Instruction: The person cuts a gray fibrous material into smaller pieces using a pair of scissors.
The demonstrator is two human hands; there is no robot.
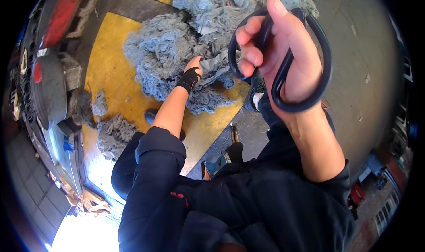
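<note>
Close to the camera, my right hand point(287, 52) holds a large pair of scissors point(328, 70). My fingers and palm pass through its thick black loop handles. The metal pivot shows at the top edge, and the blades are mostly hidden. Farther down, my left hand point(194, 65), with a black wrist wrap point(189, 79), is in a tangled heap of blue-grey fibre point(159, 48). Its fingers are closed on grey fabric point(217, 62) at the heap's right side, partly hidden. The scissors and the heap stand apart.
More fibre waste point(212, 1) lies at the top, and a smaller clump point(116, 134) sits at left. Yellow floor paint point(110, 52) runs under the heap. A machine with a rounded grey part point(49, 90) stands at left. A blue tool point(217, 164) lies between my legs.
</note>
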